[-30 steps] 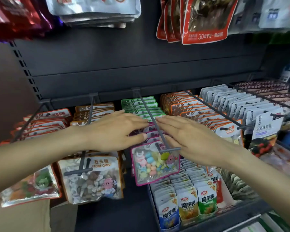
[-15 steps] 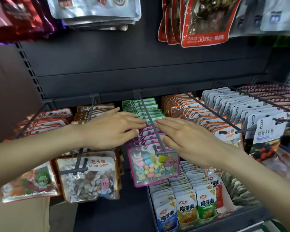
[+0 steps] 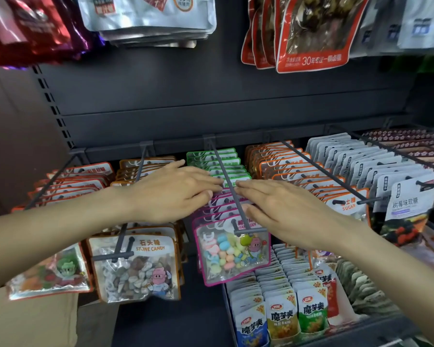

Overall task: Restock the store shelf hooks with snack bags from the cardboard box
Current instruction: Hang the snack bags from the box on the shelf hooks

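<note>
Showing two hands over one dark hook [image 3: 232, 194] hung with a row of pink-edged candy bags [image 3: 232, 249] in front and green-edged bags [image 3: 216, 161] behind. Reading "STONE CANDY" on the bag [image 3: 135, 269] one hook over on the left, "SUGAR" on an orange-edged bag [image 3: 348, 205] on the right. Lying palm-down with fingers straight and close together: left hand [image 3: 171, 194] and right hand [image 3: 283, 211], fingertips nearly meeting either side of the hook rod, resting on the bag tops. Peeking in at lower left: a cardboard box [image 3: 30, 321].
</note>
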Tool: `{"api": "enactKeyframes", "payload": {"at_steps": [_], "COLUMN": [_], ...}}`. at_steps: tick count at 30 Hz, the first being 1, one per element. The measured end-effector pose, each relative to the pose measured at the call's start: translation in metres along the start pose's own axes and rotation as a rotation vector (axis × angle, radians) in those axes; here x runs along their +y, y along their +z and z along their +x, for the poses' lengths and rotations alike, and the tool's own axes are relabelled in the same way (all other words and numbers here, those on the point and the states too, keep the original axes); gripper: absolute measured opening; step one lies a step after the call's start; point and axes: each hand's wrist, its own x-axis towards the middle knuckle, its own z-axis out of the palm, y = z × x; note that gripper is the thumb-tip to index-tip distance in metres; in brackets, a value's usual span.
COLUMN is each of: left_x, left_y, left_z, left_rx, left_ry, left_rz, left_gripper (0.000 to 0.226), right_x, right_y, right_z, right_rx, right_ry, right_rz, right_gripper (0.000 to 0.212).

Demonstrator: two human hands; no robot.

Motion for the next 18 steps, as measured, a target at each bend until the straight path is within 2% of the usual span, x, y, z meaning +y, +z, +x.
{"api": "enactKeyframes", "payload": {"at_steps": [5, 7, 11, 18], "left_x": [-0.003, -0.004, -0.005, 0.003], "left_y": [0.002, 0.002, 0.000, 0.008], "left_z": [0.004, 0.000, -0.010, -0.015], "left_rx": [0.050, 0.108, 0.210, 0.024], "left_ry": [0.037, 0.051, 0.081, 0.080], "left_rz": [-0.055, -0.077, -0.138, -0.088], "left_gripper": [0.065, 0.066, 0.066, 0.065], "right_x": [0.001, 0.004, 0.010, -0.008], "right_y": [-0.003, -0.004, 0.008, 0.032], "right_z": [0.000, -0.007, -0.026, -0.026], "right_rx": [0.035, 0.105, 0.346, 0.413], "right_ry": [-0.015, -0.020, -0.071, -0.128], "right_rz": [0.033, 0.048, 0.028, -0.024], "right_gripper": [0.088, 0.077, 0.042, 0.042]}}
